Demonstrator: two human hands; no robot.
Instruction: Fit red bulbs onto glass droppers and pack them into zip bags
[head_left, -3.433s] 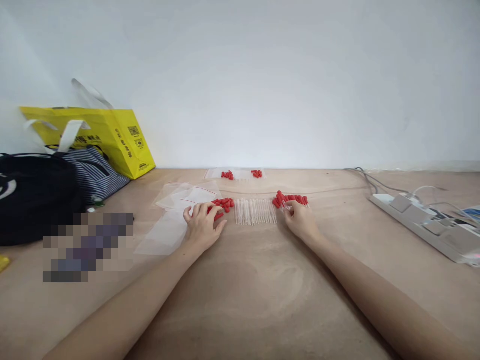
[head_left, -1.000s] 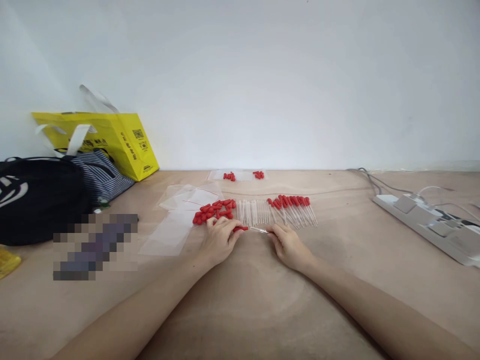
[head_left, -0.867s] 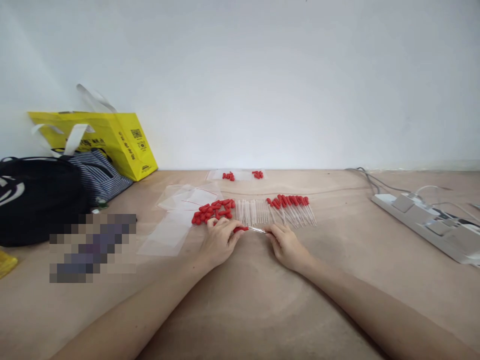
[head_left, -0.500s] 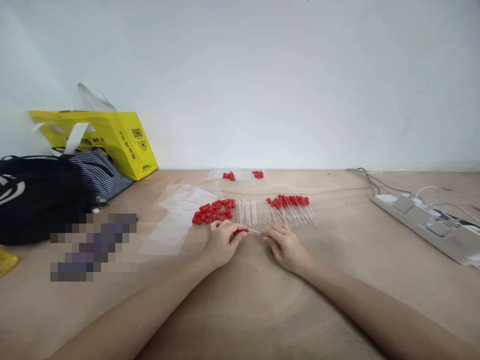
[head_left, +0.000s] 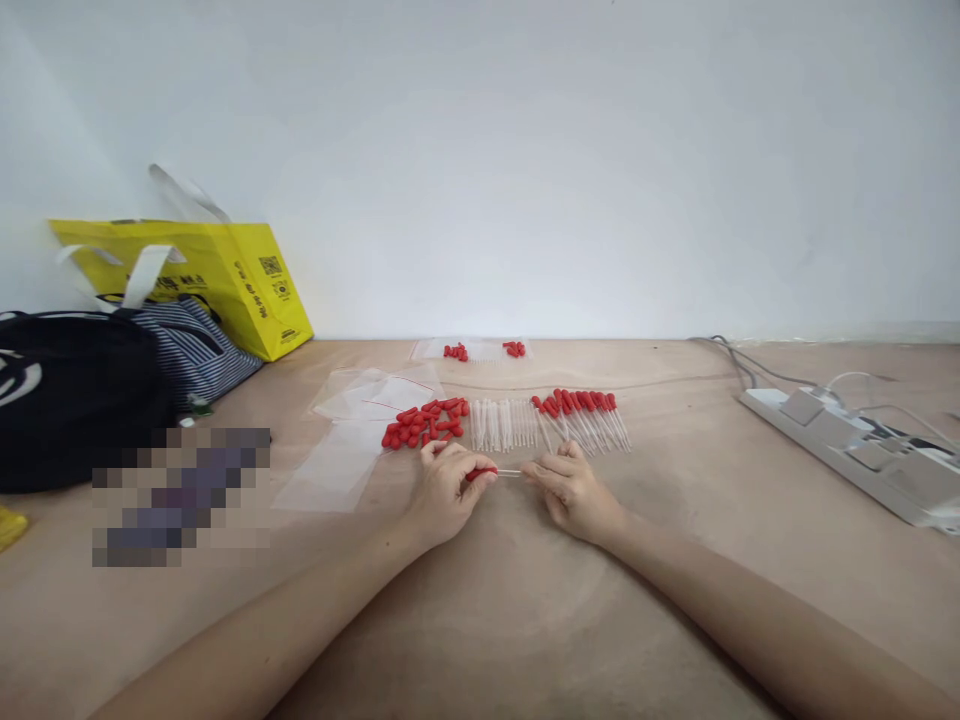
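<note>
My left hand [head_left: 450,490] is closed, pinching a red rubber dropper bulb [head_left: 480,473] between thumb and fingers. A thin clear dropper tube [head_left: 510,473] runs from the bulb's end to my right hand [head_left: 574,490], whose closed fingertips grip it. How deep the tube sits in the bulb is hidden. Behind my left hand lies a pile of loose red bulbs [head_left: 412,425]. Beside it is a row of bare clear tubes [head_left: 502,425]. Droppers with red bulbs fitted [head_left: 592,410] lie fanned out behind my right hand.
Clear plastic bags [head_left: 330,470] lie left of the pile. Another bag with red bulbs and tubes [head_left: 486,350] is near the wall. A yellow bag [head_left: 255,290], a black bag [head_left: 75,400] and a striped pouch [head_left: 191,350] stand left; a power strip [head_left: 840,450] with cables lies right.
Both hands stay at nearly the same spot. The bulb and tube have turned slightly to lie more level, and the right fingers have curled a little more.
</note>
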